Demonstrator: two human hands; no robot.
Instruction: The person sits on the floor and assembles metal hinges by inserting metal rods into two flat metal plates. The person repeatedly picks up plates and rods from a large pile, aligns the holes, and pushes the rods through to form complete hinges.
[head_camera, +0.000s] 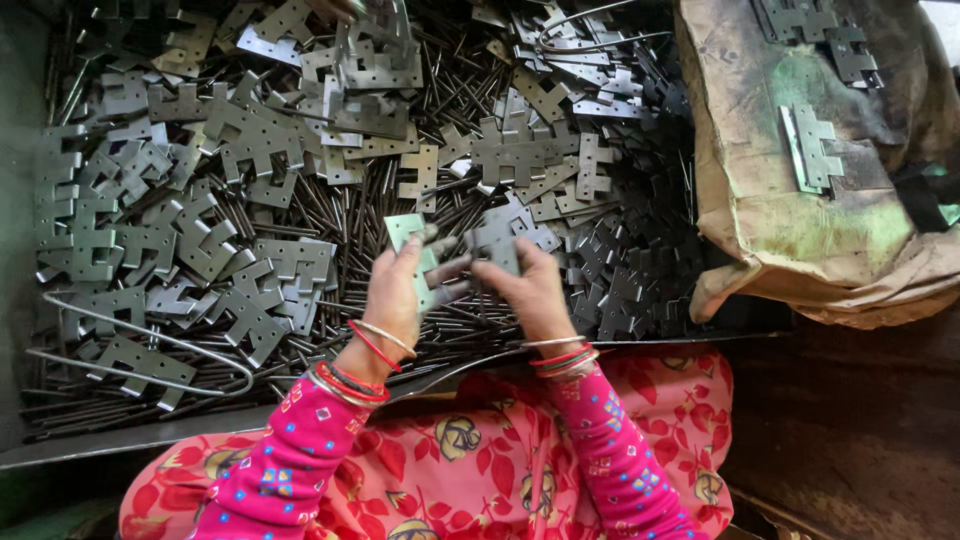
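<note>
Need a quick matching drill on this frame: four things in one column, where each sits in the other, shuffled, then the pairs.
Things:
1. hinge leaf held by the left hand (the leaf)
2. bent wire loop
3. hinge leaves on the sack
4. thin metal pins

Places:
A. lower left of the tray
B. on the stained sack, at right
C. centre, above the right hand
D. strewn under the pile of leaves

Pairs: 1-C, 2-A, 3-B, 4-D
</note>
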